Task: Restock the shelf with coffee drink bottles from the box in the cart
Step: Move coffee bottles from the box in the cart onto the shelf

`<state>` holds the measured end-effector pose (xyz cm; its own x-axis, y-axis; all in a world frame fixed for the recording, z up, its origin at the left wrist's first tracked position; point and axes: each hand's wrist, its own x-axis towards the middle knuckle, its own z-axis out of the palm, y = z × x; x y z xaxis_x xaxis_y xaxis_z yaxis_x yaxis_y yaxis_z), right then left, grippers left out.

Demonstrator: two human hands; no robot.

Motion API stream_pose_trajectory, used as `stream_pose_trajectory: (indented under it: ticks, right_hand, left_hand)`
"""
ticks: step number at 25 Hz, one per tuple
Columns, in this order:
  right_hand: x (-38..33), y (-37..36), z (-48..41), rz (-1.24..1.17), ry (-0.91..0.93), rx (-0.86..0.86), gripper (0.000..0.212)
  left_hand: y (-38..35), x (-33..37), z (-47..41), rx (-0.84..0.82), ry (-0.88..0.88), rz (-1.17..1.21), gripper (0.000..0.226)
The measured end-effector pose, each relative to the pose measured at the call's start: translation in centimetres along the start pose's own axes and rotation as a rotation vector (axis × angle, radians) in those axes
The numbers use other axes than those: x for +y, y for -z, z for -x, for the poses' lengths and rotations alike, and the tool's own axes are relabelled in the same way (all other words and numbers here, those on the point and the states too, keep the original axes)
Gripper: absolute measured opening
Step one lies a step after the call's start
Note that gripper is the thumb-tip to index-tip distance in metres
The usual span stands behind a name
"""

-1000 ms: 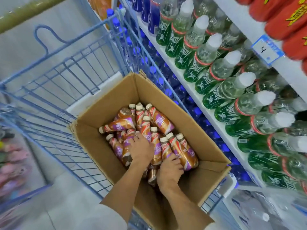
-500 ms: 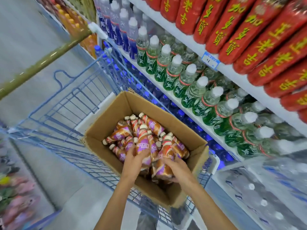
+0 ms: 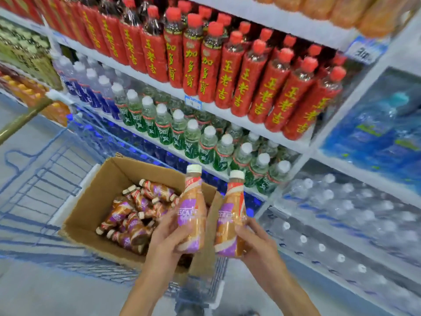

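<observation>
An open cardboard box (image 3: 91, 201) sits in the blue wire cart (image 3: 38, 179), with several brown-and-purple coffee drink bottles (image 3: 136, 215) lying loose inside. My left hand (image 3: 166, 233) grips one coffee bottle (image 3: 191, 215) upright above the box's right edge. My right hand (image 3: 257, 245) grips a second coffee bottle (image 3: 230, 222) upright beside it. Both bottles have white caps and stand close together, clear of the box.
White shelves (image 3: 250, 126) rise to the right: red herbal tea bottles (image 3: 227, 71) above, green-labelled clear bottles (image 3: 196, 137) below, blue-capped bottles lower down. Shrink-wrapped water packs (image 3: 341, 220) fill the bay at right. The cart handle (image 3: 20, 124) is at left.
Both hands have lifted out of the box, each with one coffee bottle, and now hold them upright above its right edge. My view has swung up toward the shelves.
</observation>
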<state>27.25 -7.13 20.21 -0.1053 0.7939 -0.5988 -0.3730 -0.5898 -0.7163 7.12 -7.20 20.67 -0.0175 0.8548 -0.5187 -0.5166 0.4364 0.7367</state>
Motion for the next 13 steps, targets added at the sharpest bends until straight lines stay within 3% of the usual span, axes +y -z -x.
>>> stream_pose_trajectory:
  ticks: [4, 8, 13]
  right_hand:
    - [-3.7, 6.9, 5.1, -0.086, 0.134, -0.003, 0.078]
    - [-6.6, 14.1, 9.7, -0.165, 0.259, 0.064, 0.098]
    - [-9.4, 22.5, 15.8, -0.037, 0.403, 0.2, 0.084]
  left_hand:
    - [-8.4, -2.8, 2.4, -0.142, 0.007, -0.044, 0.085]
    - [-17.7, -7.1, 5.9, -0.301, -0.048, -0.152, 0.081]
    - [-27.3, -12.0, 8.9, -0.407, -0.091, -0.207, 0.085]
